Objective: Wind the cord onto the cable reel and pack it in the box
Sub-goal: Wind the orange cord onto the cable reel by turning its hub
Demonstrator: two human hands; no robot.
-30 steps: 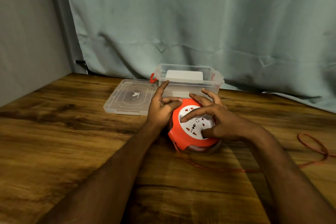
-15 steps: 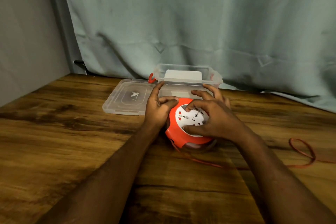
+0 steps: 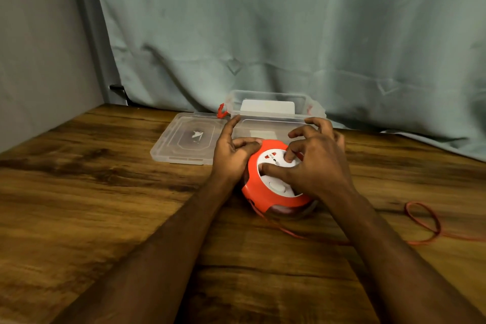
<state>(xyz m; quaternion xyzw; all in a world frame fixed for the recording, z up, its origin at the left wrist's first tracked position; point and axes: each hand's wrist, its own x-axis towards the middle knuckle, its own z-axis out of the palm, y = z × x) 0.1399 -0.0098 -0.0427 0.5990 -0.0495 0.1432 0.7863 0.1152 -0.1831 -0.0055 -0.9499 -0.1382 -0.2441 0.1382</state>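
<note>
Two bare forearms reach in from the bottom edge, with no sleeve showing on either as far as the frame runs. The left hand and right hand are also bare: no glove, ring, watch or band shows on fingers or wrists.

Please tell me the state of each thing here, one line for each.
box: open, lid off
lid: flat on table, left of box
reel: on table, held by both hands
cord: partly unwound, looped on table
left hand: on reel's side
right hand: on reel's white face
</note>
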